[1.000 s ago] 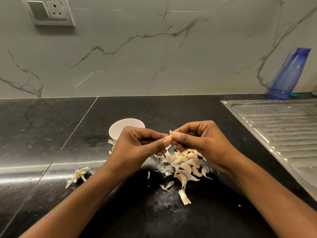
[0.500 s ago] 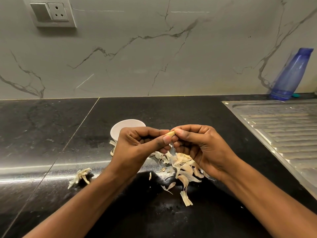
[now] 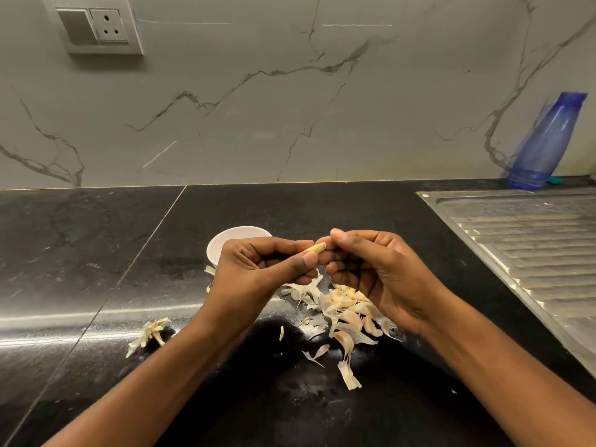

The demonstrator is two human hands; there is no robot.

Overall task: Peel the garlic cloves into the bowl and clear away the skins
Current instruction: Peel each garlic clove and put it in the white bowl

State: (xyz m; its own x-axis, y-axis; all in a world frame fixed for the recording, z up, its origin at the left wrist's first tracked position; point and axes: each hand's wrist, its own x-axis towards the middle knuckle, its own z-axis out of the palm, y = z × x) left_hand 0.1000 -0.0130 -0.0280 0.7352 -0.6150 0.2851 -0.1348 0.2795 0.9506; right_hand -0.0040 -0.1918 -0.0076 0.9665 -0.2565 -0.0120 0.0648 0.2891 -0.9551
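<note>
Both hands meet above the black table [image 3: 96, 253], just in front of the white bowl [image 3: 225, 241]. The left hand [image 3: 258, 269] pinches a small clove [image 3: 316, 247] between the thumb and its curled fingers [image 3: 283, 245]. The right hand [image 3: 377, 272], its fingers also curled, nips the clove's free tip between thumb and forefinger. The clove is held in the air near the bowl's rim, which the left hand partly hides. Skins [image 3: 348, 314] lie heaped on the table beneath the right hand, and a separate scrap [image 3: 150, 332] lies well to the left. A blue bottle [image 3: 545, 143] stands at the wall beside the steel drainboard [image 3: 532, 240].
</note>
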